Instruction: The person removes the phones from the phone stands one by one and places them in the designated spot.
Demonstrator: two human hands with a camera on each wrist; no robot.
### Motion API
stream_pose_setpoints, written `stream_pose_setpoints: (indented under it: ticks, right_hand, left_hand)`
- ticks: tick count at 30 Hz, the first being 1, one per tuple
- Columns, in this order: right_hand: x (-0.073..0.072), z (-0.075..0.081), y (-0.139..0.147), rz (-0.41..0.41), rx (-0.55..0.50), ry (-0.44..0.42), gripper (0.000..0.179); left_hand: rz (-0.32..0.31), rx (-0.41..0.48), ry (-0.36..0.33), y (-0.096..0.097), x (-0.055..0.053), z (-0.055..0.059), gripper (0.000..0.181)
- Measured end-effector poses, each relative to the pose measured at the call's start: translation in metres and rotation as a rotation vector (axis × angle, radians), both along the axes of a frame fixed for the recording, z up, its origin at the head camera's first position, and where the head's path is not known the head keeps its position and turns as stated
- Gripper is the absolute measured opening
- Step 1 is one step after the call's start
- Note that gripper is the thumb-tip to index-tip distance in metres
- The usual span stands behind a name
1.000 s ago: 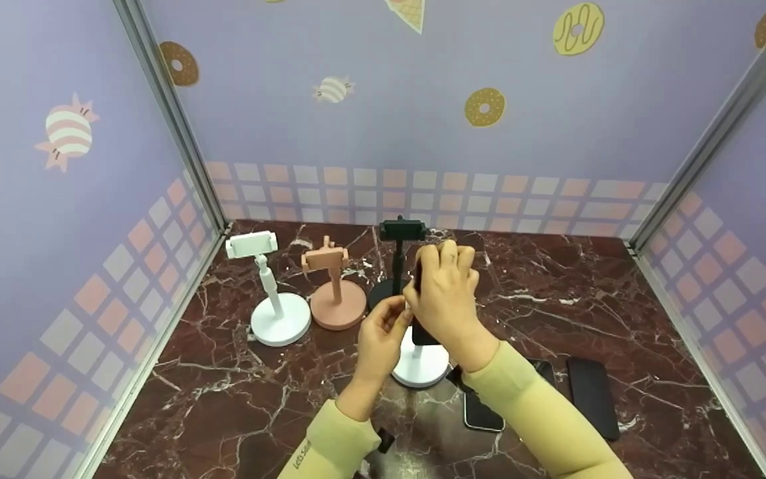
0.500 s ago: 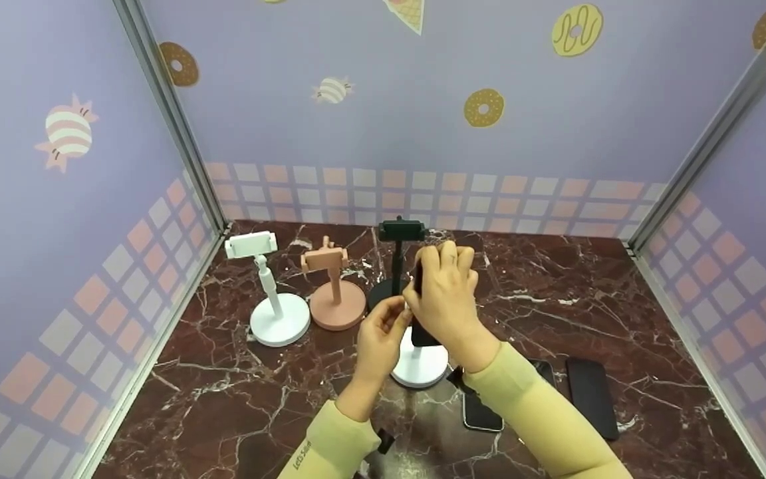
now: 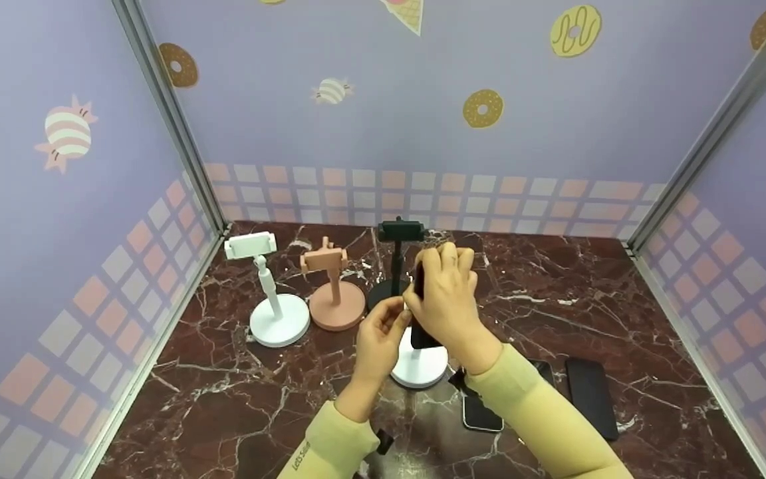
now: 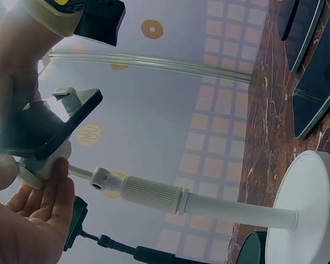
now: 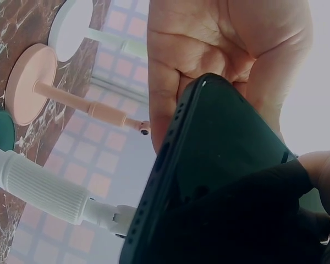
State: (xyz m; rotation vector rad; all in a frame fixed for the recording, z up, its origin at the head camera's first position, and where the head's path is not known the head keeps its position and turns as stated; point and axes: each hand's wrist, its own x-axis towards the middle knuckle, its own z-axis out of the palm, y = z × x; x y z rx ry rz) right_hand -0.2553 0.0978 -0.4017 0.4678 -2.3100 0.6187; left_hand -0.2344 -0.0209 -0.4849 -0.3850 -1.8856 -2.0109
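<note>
A dark smartphone (image 3: 425,338) is at the head of a white phone stand (image 3: 418,367), its lower end showing below my right hand (image 3: 448,293). That hand grips the phone from above. My left hand (image 3: 378,342) pinches the stand's white clamp (image 4: 32,175) at the phone's left edge, thumb and fingers curled. In the left wrist view, the clamp's other end (image 4: 65,92) shows at the phone's far side. The right wrist view has the phone's port edge (image 5: 154,181) up close. My right fingers hide much of the clamp in the head view.
Behind stand a black phone stand (image 3: 401,231), a pink one (image 3: 336,306) and another white one (image 3: 279,320), their clamps holding nothing. Right of the hands lie a phone (image 3: 482,414), a partly covered dark one (image 3: 542,370) and a black phone (image 3: 591,398). Patterned walls enclose the marble-look table (image 3: 223,412).
</note>
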Motion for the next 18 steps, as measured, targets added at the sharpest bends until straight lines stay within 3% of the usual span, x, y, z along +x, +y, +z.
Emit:
stream_pose_setpoints:
  ticks: [9,18]
  right_hand:
    - [-0.0002,0.001,0.003,0.03,-0.017,0.008,0.035]
    - [0.0004,0.0007,0.0049,0.061,-0.028,0.023,0.036]
  left_hand:
    - [0.003,0.006,0.013,0.0006,-0.0005,0.0001,0.023]
    - [-0.002,0.032,-0.02,0.0016,-0.0005,0.0024,0.024]
